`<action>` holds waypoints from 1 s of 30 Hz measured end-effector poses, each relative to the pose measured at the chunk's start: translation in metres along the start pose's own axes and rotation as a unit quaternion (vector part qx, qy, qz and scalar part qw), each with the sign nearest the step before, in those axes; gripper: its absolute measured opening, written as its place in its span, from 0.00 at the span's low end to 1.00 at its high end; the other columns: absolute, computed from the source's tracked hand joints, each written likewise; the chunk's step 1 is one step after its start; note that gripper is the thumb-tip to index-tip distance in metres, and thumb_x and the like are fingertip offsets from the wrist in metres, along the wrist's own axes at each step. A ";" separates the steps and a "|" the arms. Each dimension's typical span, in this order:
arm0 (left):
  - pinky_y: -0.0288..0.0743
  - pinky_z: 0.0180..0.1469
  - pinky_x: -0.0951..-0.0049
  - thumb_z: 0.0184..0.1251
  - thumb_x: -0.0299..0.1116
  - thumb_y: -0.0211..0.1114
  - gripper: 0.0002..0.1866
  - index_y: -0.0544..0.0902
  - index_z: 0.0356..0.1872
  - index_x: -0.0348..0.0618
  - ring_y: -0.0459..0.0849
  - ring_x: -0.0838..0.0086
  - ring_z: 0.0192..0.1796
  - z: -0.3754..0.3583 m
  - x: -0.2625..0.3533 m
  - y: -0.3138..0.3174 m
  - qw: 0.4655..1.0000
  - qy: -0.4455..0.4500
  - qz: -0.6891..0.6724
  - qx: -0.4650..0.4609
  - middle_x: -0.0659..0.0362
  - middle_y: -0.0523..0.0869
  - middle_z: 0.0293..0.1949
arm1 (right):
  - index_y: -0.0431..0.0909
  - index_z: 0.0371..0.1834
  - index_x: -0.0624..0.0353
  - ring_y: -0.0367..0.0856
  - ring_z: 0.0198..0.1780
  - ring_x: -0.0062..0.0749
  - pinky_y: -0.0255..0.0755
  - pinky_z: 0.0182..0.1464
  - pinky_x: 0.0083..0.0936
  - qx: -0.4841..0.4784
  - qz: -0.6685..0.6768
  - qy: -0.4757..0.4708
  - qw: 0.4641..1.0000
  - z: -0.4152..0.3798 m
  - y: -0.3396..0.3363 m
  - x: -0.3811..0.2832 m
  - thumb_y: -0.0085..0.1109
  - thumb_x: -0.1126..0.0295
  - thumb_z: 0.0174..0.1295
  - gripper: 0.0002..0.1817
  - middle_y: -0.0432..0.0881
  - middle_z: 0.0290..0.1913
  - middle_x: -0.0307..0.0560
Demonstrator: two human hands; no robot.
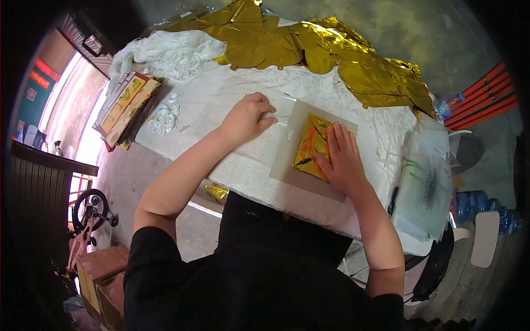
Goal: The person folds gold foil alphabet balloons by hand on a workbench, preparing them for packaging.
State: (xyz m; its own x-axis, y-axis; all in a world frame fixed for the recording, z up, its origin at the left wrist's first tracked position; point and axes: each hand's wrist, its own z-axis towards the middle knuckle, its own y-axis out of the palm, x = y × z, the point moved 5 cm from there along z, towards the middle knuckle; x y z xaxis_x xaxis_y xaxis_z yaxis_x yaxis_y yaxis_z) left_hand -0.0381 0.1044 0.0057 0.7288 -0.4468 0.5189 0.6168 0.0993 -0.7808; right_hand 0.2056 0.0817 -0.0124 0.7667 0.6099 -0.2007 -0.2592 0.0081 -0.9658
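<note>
A grey-white backing card (281,157) with a hang hole lies on the white-covered table. Folded gold foil (308,149) with an orange print rests on the card. My right hand (343,160) is laid flat over the foil's right side, fingers stretched out, covering part of it. Left of the card, my left hand (248,118) is closed, its thumb and fingers pinching what looks like the edge of a clear plastic bag (282,109). The bag reaches toward the card's upper left; its full outline is hard to make out.
Gold foil balloons (314,49) lie piled along the table's far edge. White string (171,55) is heaped at the far left, near small white coils (164,118) and a stack of printed cards (124,110). Clear plastic bags (422,182) stack at the table's right end.
</note>
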 end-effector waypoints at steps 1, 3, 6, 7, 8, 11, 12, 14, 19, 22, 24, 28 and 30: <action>0.77 0.42 0.68 0.59 0.28 0.67 0.09 0.83 0.38 0.35 0.81 0.63 0.40 -0.001 0.000 0.000 1.000 -0.006 -0.030 0.006 0.52 0.81 0.40 | 0.52 0.72 0.68 0.46 0.76 0.51 0.39 0.75 0.44 0.002 0.002 -0.001 1.000 0.000 0.001 0.000 0.47 0.52 0.67 0.37 0.50 0.74 0.61; 0.77 0.42 0.70 0.59 0.27 0.66 0.08 0.83 0.38 0.35 0.82 0.63 0.39 -0.003 0.002 -0.001 0.998 -0.018 -0.049 0.022 0.52 0.81 0.39 | 0.52 0.72 0.67 0.46 0.76 0.51 0.39 0.75 0.44 0.004 0.004 -0.001 1.000 -0.001 0.001 0.001 0.47 0.52 0.67 0.37 0.50 0.74 0.61; 0.77 0.41 0.72 0.61 0.25 0.64 0.07 0.81 0.38 0.34 0.82 0.64 0.35 -0.005 0.003 -0.008 0.994 -0.055 -0.078 0.056 0.52 0.81 0.37 | 0.52 0.72 0.67 0.46 0.76 0.51 0.39 0.75 0.44 0.005 0.007 0.001 1.000 -0.001 0.000 0.000 0.48 0.52 0.67 0.38 0.50 0.75 0.61; 0.76 0.39 0.73 0.62 0.24 0.63 0.06 0.81 0.38 0.34 0.81 0.65 0.34 -0.006 0.001 -0.011 0.990 -0.080 -0.089 0.073 0.52 0.81 0.36 | 0.52 0.72 0.67 0.46 0.76 0.51 0.39 0.75 0.44 0.005 0.008 0.001 1.000 -0.001 0.000 0.000 0.49 0.52 0.67 0.38 0.50 0.75 0.60; 0.76 0.39 0.73 0.62 0.24 0.63 0.06 0.81 0.38 0.34 0.81 0.65 0.34 -0.006 0.003 -0.013 0.990 -0.080 -0.088 0.072 0.52 0.81 0.36 | 0.52 0.72 0.67 0.46 0.76 0.51 0.39 0.75 0.44 0.005 0.009 0.000 1.000 -0.001 0.000 0.000 0.49 0.52 0.67 0.38 0.50 0.75 0.60; 0.75 0.36 0.72 0.61 0.23 0.61 0.05 0.80 0.37 0.34 0.80 0.65 0.32 -0.007 0.004 -0.022 0.986 -0.084 -0.086 0.113 0.52 0.80 0.36 | 0.52 0.72 0.67 0.46 0.76 0.51 0.39 0.75 0.44 0.010 0.005 -0.002 1.000 -0.001 0.001 0.000 0.49 0.52 0.67 0.38 0.50 0.75 0.60; 0.75 0.36 0.71 0.60 0.22 0.61 0.06 0.80 0.38 0.34 0.80 0.64 0.32 -0.007 0.005 -0.024 0.990 -0.063 -0.057 0.116 0.52 0.80 0.36 | 0.52 0.72 0.67 0.46 0.76 0.51 0.39 0.75 0.44 0.010 0.005 -0.001 1.000 -0.001 0.001 0.000 0.49 0.52 0.67 0.38 0.50 0.75 0.60; 0.75 0.36 0.70 0.59 0.22 0.61 0.07 0.80 0.38 0.35 0.81 0.63 0.32 -0.008 0.010 -0.028 0.992 -0.043 -0.027 0.119 0.51 0.80 0.35 | 0.52 0.72 0.67 0.46 0.76 0.50 0.39 0.75 0.44 0.007 0.002 -0.001 1.000 -0.001 0.001 0.000 0.49 0.52 0.67 0.38 0.50 0.75 0.60; 0.76 0.39 0.63 0.54 0.19 0.60 0.13 0.81 0.42 0.39 0.82 0.56 0.35 -0.013 0.021 -0.031 0.984 -0.143 0.102 0.014 0.49 0.80 0.40 | 0.52 0.72 0.67 0.45 0.77 0.50 0.38 0.76 0.44 -0.003 0.000 0.007 1.000 -0.001 0.002 0.001 0.48 0.51 0.67 0.38 0.50 0.75 0.60; 0.76 0.40 0.61 0.54 0.19 0.60 0.14 0.81 0.43 0.41 0.83 0.55 0.36 -0.012 0.015 -0.034 0.994 -0.061 0.090 0.020 0.49 0.79 0.43 | 0.52 0.72 0.67 0.45 0.77 0.49 0.38 0.76 0.44 -0.004 0.001 0.008 1.000 -0.001 0.002 0.000 0.48 0.51 0.67 0.38 0.50 0.75 0.60; 0.76 0.41 0.61 0.53 0.19 0.60 0.14 0.82 0.43 0.42 0.83 0.54 0.37 -0.012 0.016 -0.036 0.995 -0.060 0.086 0.004 0.48 0.79 0.44 | 0.52 0.73 0.66 0.45 0.77 0.49 0.38 0.76 0.44 -0.004 0.002 0.008 1.000 0.000 0.001 0.000 0.48 0.51 0.67 0.38 0.50 0.75 0.60; 0.77 0.41 0.60 0.54 0.19 0.60 0.11 0.84 0.37 0.42 0.83 0.53 0.37 -0.012 0.013 -0.033 0.993 -0.052 0.105 -0.011 0.49 0.79 0.43 | 0.51 0.73 0.66 0.44 0.77 0.49 0.38 0.76 0.44 -0.005 0.000 0.006 1.000 0.000 0.002 0.001 0.47 0.50 0.67 0.38 0.50 0.75 0.59; 0.77 0.40 0.60 0.54 0.21 0.60 0.09 0.84 0.36 0.42 0.83 0.53 0.36 -0.009 0.007 -0.029 0.990 -0.055 0.126 -0.033 0.49 0.79 0.42 | 0.52 0.73 0.66 0.44 0.77 0.49 0.38 0.76 0.44 0.000 -0.001 0.002 1.000 0.000 0.002 0.001 0.47 0.50 0.67 0.39 0.50 0.75 0.59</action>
State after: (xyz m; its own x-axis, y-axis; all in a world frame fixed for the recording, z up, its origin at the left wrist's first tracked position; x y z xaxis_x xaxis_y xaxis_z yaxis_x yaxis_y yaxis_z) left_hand -0.0535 0.0907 0.0293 0.8873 -0.3147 0.3372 0.3935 0.1351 -0.9093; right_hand 0.2060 0.0819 -0.0146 0.7694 0.6066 -0.2003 -0.2585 0.0088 -0.9660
